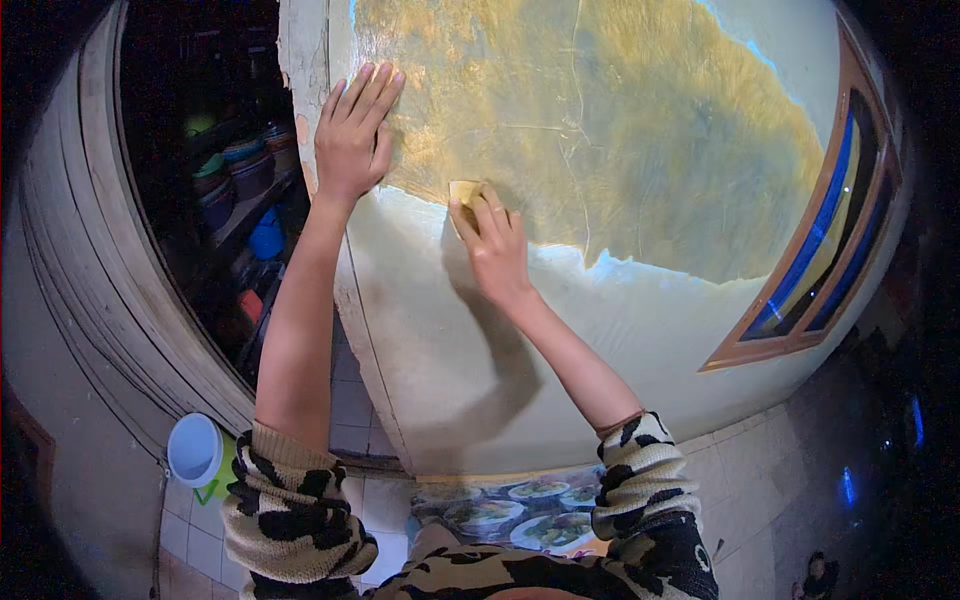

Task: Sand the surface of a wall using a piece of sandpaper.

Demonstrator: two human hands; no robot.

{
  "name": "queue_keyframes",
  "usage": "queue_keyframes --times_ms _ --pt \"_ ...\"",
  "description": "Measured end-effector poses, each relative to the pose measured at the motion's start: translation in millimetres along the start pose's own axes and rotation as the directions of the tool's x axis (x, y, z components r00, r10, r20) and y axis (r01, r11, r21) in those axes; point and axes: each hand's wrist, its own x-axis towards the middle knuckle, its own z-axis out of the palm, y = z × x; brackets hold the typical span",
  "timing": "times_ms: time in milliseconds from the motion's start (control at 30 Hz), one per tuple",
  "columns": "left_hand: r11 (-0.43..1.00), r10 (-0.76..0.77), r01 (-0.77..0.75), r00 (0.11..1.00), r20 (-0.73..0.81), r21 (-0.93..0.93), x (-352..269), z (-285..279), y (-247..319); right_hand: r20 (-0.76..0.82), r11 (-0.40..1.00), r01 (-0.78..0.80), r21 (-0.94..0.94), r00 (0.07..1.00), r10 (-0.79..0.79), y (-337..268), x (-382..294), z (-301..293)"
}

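A wall (pixel 450 322) stands before me, off-white below, with a large yellow-grey patch (pixel 510 97) of bare or stained plaster above it. Cracks run through the patch, and its lower border is ragged. My left hand (pixel 354 135) lies flat against the wall at the patch's left side, fingers pointing up, holding nothing. Near the patch's lower border, my right hand (pixel 491 244) grips a small yellowish flat piece (pixel 464 190) against the wall; whether it is sandpaper or a scraper I cannot tell.
Left of the wall is a dark doorway with shelves, stacked plastic containers (pixel 251 172) and a blue bucket (pixel 266 234). A green bucket with a pale basin (pixel 195 450) stands low left. A wood-framed window (pixel 799 307) is at right. A printed banner with food pictures (pixel 517 510) lies below.
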Motion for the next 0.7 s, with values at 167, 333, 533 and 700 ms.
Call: queue_keyframes --times_ms 167,333,533,700 --pt "1.0 -0.005 0.004 1.0 0.013 0.025 1.6 -0.5 0.9 -0.007 0.998 -0.069 0.006 0.998 0.069 15.7 -28.5 -9.2" --pt "1.0 0.01 -0.01 1.0 0.009 0.025 1.3 0.3 0.1 -0.023 0.998 0.0 -0.065 1.0 -0.001 3.8 -12.3 6.3" --pt "1.0 0.013 -0.013 1.0 -0.007 0.027 -0.6 0.9 -2.0 0.025 0.986 0.064 -0.153 0.998 -0.061 1.9 -20.1 1.6" --pt "1.0 0.016 -0.016 1.0 -0.01 0.026 -1.5 1.2 -6.4 0.072 0.984 0.083 -0.16 0.995 -0.072 -3.7 -22.2 0.5"
